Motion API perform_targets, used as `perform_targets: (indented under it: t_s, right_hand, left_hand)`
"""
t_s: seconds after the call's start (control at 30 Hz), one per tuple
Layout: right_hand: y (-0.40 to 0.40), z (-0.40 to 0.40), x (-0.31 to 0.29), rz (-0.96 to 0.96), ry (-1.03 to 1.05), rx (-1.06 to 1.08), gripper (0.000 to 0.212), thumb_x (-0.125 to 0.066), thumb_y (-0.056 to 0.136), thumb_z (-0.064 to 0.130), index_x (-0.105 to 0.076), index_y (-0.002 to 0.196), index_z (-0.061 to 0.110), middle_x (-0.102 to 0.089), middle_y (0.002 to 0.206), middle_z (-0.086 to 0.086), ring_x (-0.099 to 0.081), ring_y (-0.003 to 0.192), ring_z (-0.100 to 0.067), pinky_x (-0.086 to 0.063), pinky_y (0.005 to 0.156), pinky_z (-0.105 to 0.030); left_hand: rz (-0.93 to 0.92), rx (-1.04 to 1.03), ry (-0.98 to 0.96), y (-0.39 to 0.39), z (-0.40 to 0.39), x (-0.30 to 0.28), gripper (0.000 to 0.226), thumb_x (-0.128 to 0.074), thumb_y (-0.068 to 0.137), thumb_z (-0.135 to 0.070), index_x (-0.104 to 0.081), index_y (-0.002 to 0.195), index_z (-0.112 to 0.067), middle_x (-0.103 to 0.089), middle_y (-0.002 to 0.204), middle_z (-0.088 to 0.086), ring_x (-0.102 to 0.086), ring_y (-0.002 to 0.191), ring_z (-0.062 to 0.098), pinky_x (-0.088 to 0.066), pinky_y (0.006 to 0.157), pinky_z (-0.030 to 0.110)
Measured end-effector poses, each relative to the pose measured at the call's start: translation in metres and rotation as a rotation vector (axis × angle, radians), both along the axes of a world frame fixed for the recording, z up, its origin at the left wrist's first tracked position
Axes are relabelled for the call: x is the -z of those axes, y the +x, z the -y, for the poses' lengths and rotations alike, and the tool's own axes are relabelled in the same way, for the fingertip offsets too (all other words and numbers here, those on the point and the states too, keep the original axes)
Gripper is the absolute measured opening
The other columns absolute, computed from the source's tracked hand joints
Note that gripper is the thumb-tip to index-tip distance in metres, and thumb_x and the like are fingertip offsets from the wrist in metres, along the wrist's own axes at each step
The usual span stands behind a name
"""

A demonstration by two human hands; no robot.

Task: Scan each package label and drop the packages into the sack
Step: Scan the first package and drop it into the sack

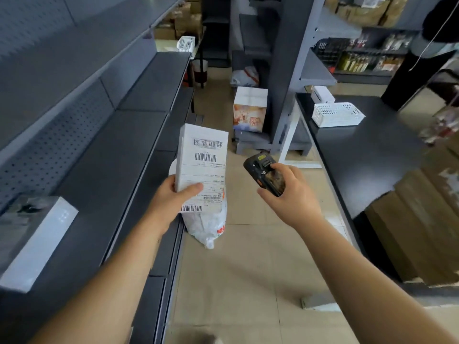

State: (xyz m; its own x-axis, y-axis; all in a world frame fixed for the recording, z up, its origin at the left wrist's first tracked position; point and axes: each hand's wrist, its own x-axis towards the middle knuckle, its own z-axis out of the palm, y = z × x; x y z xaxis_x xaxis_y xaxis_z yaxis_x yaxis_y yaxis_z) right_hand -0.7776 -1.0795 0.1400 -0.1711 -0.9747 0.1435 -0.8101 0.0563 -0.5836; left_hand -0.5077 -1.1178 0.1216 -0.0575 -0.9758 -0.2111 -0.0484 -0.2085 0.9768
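Your left hand point(171, 194) grips the flat white rectangular package point(201, 167) by its lower edge, thumb laid over the printed shipping label, fingers wrapped behind; it stands near the centre of the frame, label turned up toward you. Your right hand point(285, 192) curls round the black handheld scanner point(264, 173), a fingertip resting near its top end, just right of the package and apart from it; the step in hand looks like the scan itself.

To do it well, tilt the scanner's head toward the upper barcode point(205, 157), which lies free of your thumb; the lower barcode sits close beneath your thumb, so leave it or slide the thumb aside; hold the package flat and steady so the label does not bow; wait for the scanner's confirmation before letting go.

The white plastic sack point(207, 224) sits on the tiled floor directly below the package, against the foot of the dark grey shelf point(104, 170) at left; its mouth is hidden behind the package, so I cannot tell how wide it gapes; lower the package close before releasing, lest it slip past onto the floor.
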Motion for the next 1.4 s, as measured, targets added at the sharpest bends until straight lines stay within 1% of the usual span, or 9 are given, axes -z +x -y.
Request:
perform_targets:
  t_s: [0.13, 0.27, 0.4, 0.53, 0.7, 0.9, 1.03, 1.2, 1.4]
  right_hand:
    - [-0.009, 0.068, 0.016, -0.003, 0.044, 0.008, 0.063, -0.069, 0.083, 0.047, -0.043, 0.139, 0.033, -0.047, 0.134, 0.005, -0.051, 0.114, -0.018, -0.04, 0.085, -0.027]
    - [-0.015, 0.143, 0.041, -0.035, 0.067, -0.025, 0.064, -0.068, 0.082, 0.05, -0.043, 0.138, 0.033, -0.049, 0.131, 0.006, -0.052, 0.111, -0.016, -0.041, 0.081, -0.028]
    - [-0.018, 0.229, 0.073, -0.018, 0.105, -0.076, 0.064, -0.068, 0.081, 0.05, -0.043, 0.138, 0.034, -0.049, 0.129, 0.006, -0.052, 0.112, -0.017, -0.043, 0.081, -0.03]
    - [-0.019, 0.317, 0.101, -0.004, 0.16, -0.14, 0.063, -0.07, 0.082, 0.043, -0.046, 0.139, 0.029, -0.051, 0.129, 0.002, -0.052, 0.114, -0.022, -0.04, 0.087, -0.028]
    - [-0.011, 0.396, 0.15, -0.005, 0.262, -0.186, 0.064, -0.067, 0.08, 0.046, -0.046, 0.138, 0.031, -0.051, 0.131, 0.001, -0.052, 0.115, -0.025, -0.046, 0.095, -0.038]
    - [0.02, 0.429, 0.211, 0.067, 0.403, -0.2, 0.063, -0.07, 0.081, 0.041, -0.049, 0.139, 0.028, -0.051, 0.133, -0.002, -0.051, 0.118, -0.025, -0.043, 0.096, -0.034]
    - [0.051, 0.443, 0.253, 0.061, 0.488, -0.19, 0.063, -0.068, 0.083, 0.042, -0.047, 0.14, 0.029, -0.051, 0.133, -0.002, -0.052, 0.116, -0.025, -0.043, 0.092, -0.032]
    - [0.091, 0.454, 0.308, 0.066, 0.588, -0.119, 0.062, -0.065, 0.082, 0.046, -0.046, 0.139, 0.03, -0.054, 0.125, -0.004, -0.056, 0.108, -0.026, -0.049, 0.088, -0.036]
    - [0.107, 0.459, 0.351, 0.133, 0.699, -0.027, 0.063, -0.063, 0.083, 0.046, -0.042, 0.141, 0.031, -0.052, 0.128, -0.004, -0.056, 0.11, -0.025, -0.05, 0.093, -0.04]
  left_hand:
    - [-0.018, 0.0, 0.064, -0.006, 0.065, 0.019, 0.052, -0.086, 0.069, -0.033, -0.066, 0.116, -0.021, -0.075, 0.107, -0.004, -0.071, 0.102, 0.019, -0.055, 0.093, 0.046]
    - [-0.012, -0.028, 0.107, -0.011, 0.129, 0.04, 0.069, -0.087, 0.054, -0.045, -0.066, 0.115, -0.021, -0.075, 0.107, -0.002, -0.071, 0.102, 0.021, -0.054, 0.096, 0.049]
    - [0.017, -0.091, 0.136, -0.014, 0.197, 0.062, 0.04, -0.082, 0.075, -0.027, -0.066, 0.112, -0.024, -0.076, 0.104, -0.003, -0.072, 0.097, 0.019, -0.055, 0.094, 0.05]
    - [0.058, -0.175, 0.204, -0.015, 0.264, 0.082, 0.058, -0.083, 0.061, -0.038, -0.064, 0.114, -0.023, -0.076, 0.104, -0.003, -0.073, 0.096, 0.02, -0.056, 0.091, 0.05]
    - [0.084, -0.241, 0.311, -0.011, 0.332, 0.131, 0.046, -0.084, 0.073, -0.029, -0.064, 0.114, -0.022, -0.076, 0.104, -0.002, -0.073, 0.096, 0.021, -0.056, 0.091, 0.05]
    - [0.187, -0.23, 0.461, 0.006, 0.367, 0.193, 0.055, -0.085, 0.055, -0.048, -0.067, 0.105, -0.033, -0.076, 0.103, -0.009, -0.072, 0.097, 0.018, -0.056, 0.091, 0.047]
    - [0.248, -0.159, 0.543, 0.025, 0.383, 0.244, 0.036, -0.084, 0.074, -0.035, -0.065, 0.104, -0.032, -0.074, 0.104, -0.009, -0.07, 0.098, 0.017, -0.056, 0.091, 0.045]
    - [0.295, -0.115, 0.606, 0.044, 0.4, 0.3, 0.052, -0.083, 0.077, -0.035, -0.06, 0.122, -0.022, -0.072, 0.108, -0.006, -0.07, 0.097, 0.016, -0.058, 0.084, 0.039]
    - [0.402, -0.05, 0.6, 0.046, 0.41, 0.345, 0.049, -0.08, 0.08, -0.036, -0.057, 0.119, -0.017, -0.067, 0.106, -0.007, -0.066, 0.094, 0.013, -0.051, 0.069, 0.025]
